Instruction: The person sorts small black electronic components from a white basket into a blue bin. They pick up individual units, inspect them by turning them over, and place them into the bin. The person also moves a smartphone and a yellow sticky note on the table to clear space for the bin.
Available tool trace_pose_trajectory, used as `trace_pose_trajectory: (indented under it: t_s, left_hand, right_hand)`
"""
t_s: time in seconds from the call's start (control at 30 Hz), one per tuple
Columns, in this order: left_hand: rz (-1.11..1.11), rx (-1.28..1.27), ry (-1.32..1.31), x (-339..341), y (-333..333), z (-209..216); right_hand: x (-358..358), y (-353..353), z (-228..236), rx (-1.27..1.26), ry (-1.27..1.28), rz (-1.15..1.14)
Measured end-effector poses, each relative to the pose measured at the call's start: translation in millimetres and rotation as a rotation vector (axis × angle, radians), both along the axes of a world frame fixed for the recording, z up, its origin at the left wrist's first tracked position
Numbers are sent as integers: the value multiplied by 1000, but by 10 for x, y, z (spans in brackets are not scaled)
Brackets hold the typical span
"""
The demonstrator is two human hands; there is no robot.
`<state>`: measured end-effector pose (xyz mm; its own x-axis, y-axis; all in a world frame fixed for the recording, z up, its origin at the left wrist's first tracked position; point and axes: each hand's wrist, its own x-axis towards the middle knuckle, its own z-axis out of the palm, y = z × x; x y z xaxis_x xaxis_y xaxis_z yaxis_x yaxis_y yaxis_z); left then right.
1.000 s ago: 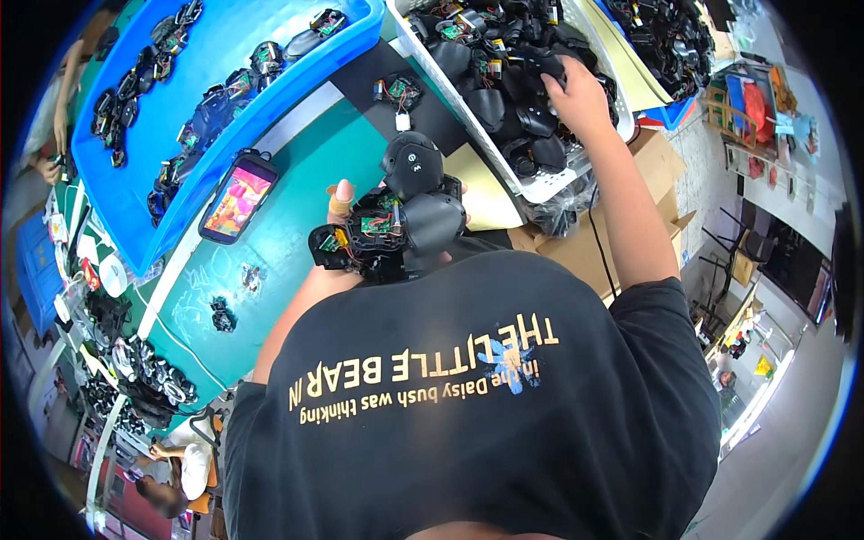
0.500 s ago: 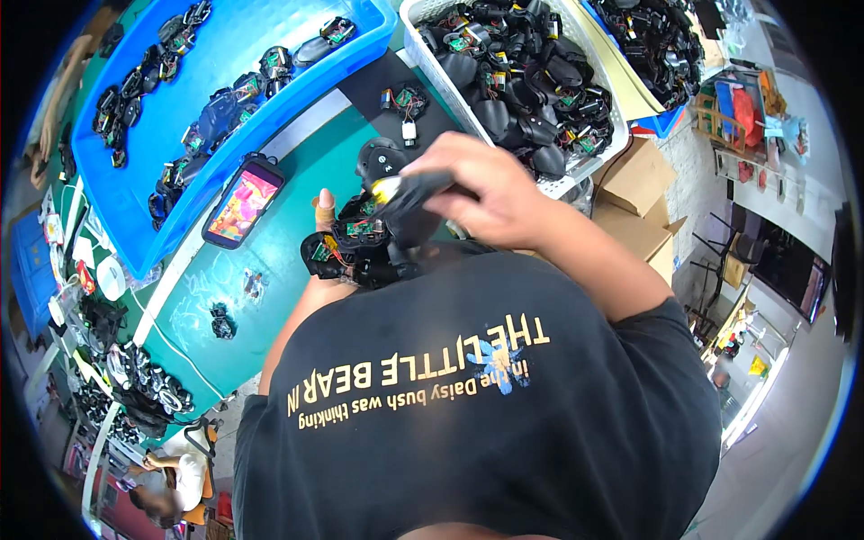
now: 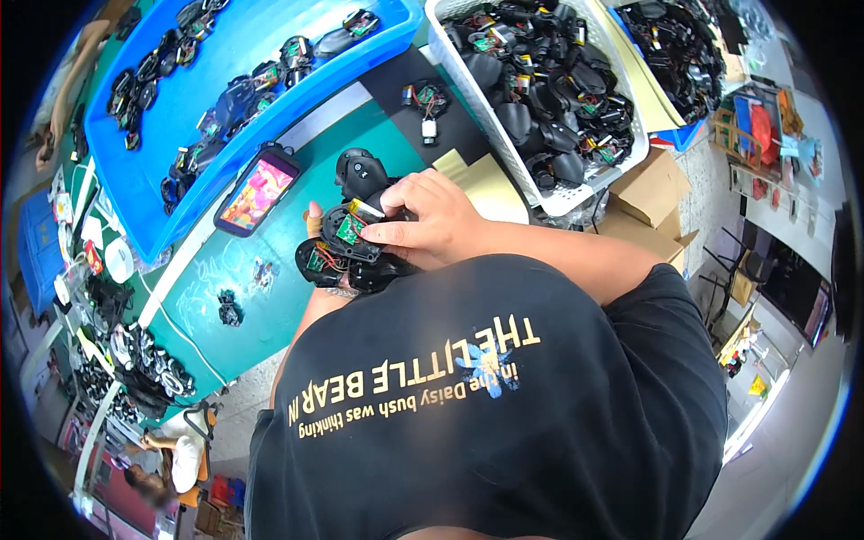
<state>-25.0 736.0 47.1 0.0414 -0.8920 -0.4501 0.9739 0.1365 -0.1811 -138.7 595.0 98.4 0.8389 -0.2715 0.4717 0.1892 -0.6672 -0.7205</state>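
Observation:
My left hand [image 3: 315, 221] is mostly hidden under a cluster of black plastic housings; its thumb, with a tan wrap, stands up beside them. It supports an opened black housing [image 3: 340, 254] with a green circuit board and thin wires inside. A second opened housing [image 3: 310, 263] with red wires sits at the cluster's lower left, and a closed, rounded black shell [image 3: 360, 169] rises at the far end. My right hand [image 3: 430, 216] is closed on the right side of the opened housing, its thumb by the board. A yellow-and-silver battery [image 3: 365, 210] lies between the fingers and the board.
A blue tray [image 3: 261, 126] with rows of similar parts stands at the far left, a phone [image 3: 258, 191] leaning by its edge. A white basket [image 3: 531, 193] heaped with black housings is at the far right. A wired part [image 3: 428, 103] lies on a dark mat; cardboard boxes [image 3: 643, 193] stand right.
My right hand has come down and left onto the opened housing, with the black piece and battery it held raised. Yellow sheets beside the basket have come into sight. The view has shifted slightly.

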Motion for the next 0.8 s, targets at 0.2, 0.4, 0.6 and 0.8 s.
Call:
trace_pose_trajectory:
  t_s: [0.2, 0.4, 0.6, 0.8]
  left_hand:
    - [31, 13, 28, 37, 125, -79]
    - [111, -204, 172, 140, 49, -50]
    - [204, -101, 26, 422, -9, -22]
    - [264, -77, -123, 754, -28, 114]
  right_hand:
    - [73, 46, -94, -8, -2, 54]
    - [213, 20, -108, -35, -40, 76]
    - [684, -41, -141, -98, -137, 105]
    - [1171, -62, -81, -86, -236, 183]
